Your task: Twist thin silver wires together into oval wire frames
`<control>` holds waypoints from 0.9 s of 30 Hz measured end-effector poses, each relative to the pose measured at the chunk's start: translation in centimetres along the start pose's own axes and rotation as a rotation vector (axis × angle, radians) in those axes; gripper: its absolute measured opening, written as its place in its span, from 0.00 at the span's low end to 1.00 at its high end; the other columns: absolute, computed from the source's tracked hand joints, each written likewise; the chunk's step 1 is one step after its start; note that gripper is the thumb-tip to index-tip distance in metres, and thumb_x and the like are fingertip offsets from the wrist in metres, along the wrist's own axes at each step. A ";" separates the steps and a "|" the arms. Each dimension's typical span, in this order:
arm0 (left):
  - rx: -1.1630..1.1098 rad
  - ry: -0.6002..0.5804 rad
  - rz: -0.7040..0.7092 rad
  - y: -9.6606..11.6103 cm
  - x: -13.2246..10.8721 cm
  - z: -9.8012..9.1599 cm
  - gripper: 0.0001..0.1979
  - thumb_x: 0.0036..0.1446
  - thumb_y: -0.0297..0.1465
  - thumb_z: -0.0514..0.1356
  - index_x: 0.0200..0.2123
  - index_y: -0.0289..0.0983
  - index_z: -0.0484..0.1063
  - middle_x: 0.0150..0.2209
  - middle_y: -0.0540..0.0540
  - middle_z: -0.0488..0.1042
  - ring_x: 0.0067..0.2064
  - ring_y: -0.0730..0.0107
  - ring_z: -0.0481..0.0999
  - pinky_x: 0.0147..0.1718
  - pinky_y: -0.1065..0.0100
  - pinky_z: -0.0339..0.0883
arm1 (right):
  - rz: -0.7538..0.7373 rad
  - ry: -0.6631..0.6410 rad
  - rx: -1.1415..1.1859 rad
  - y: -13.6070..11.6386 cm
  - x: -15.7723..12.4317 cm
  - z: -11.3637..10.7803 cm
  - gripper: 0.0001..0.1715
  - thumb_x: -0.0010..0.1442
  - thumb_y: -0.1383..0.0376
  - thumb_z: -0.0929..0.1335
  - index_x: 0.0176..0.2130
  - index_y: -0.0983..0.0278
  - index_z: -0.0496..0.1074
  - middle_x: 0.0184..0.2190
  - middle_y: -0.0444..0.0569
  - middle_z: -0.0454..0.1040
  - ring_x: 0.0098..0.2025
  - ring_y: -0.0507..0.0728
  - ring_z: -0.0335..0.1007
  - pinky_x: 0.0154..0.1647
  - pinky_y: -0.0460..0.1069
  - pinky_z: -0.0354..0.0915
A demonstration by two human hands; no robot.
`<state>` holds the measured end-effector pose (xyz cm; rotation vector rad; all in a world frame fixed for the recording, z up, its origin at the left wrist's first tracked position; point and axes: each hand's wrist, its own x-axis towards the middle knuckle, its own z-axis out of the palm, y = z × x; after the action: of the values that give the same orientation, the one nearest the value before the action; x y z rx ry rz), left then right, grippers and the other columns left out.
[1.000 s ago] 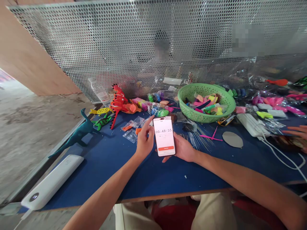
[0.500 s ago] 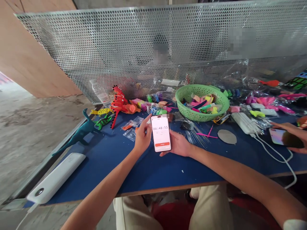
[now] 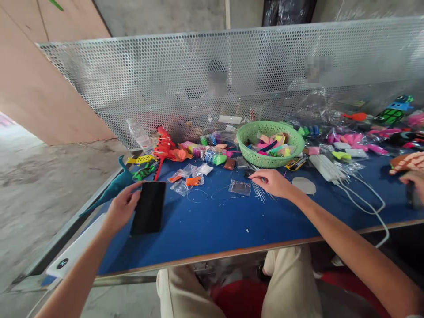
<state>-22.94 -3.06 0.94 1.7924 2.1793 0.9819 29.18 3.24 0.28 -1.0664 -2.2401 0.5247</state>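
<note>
My left hand (image 3: 123, 205) is closed on the left edge of a smartphone (image 3: 149, 207), whose screen is dark, over the left part of the table. My right hand (image 3: 270, 182) reaches to the middle of the table, with thumb and fingertips pinched at a small dark item that I cannot make out. Just under it lie thin metal wires (image 3: 260, 193) and a small clear bag (image 3: 240, 187). Left of these are small packets of orange clay (image 3: 194, 180) and a packet of white clay (image 3: 204, 169). A green basket (image 3: 244, 148) of colourful pieces stands behind my right hand.
A teal dinosaur figure (image 3: 114, 184), red figure (image 3: 164, 143) and plastic bottle (image 3: 141, 136) stand left. A white power bank (image 3: 77, 247) lies near the left edge. Another power bank (image 3: 324, 168) with cables is right. A perforated metal panel (image 3: 159, 84) closes the back. Another person's hand (image 3: 414, 180) is far right.
The phone has moved left, now in my left hand alone, and its lit timer screen has gone dark. My right hand has let go of it and moved right to the wires.
</note>
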 end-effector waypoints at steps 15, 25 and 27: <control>0.223 -0.216 0.477 14.1 1.6 8.2 0.16 0.65 0.40 0.54 0.48 0.45 0.78 0.44 0.47 0.82 0.44 0.59 0.81 0.45 0.64 0.70 | 0.002 -0.387 -0.301 1.3 5.8 3.0 0.10 0.62 0.55 0.70 0.38 0.59 0.76 0.36 0.47 0.80 0.32 0.56 0.73 0.30 0.48 0.58; -0.384 -0.487 0.387 16.6 1.8 17.2 0.20 0.64 0.45 0.57 0.47 0.37 0.79 0.41 0.43 0.82 0.41 0.61 0.81 0.45 0.63 0.73 | -0.163 -0.051 -0.366 0.3 5.3 4.5 0.06 0.65 0.65 0.66 0.35 0.62 0.72 0.33 0.46 0.77 0.31 0.53 0.68 0.31 0.47 0.54; -0.557 -0.557 0.270 16.7 1.2 17.2 0.22 0.63 0.47 0.57 0.48 0.36 0.78 0.41 0.42 0.82 0.39 0.62 0.81 0.41 0.64 0.75 | -0.207 -0.021 -0.340 0.3 5.0 4.7 0.06 0.64 0.66 0.66 0.34 0.62 0.72 0.32 0.45 0.76 0.31 0.52 0.68 0.32 0.47 0.55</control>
<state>-0.92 5.82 -2.53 1.8089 1.2153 0.8777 23.70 6.90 -1.67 -0.9734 -2.4796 0.0669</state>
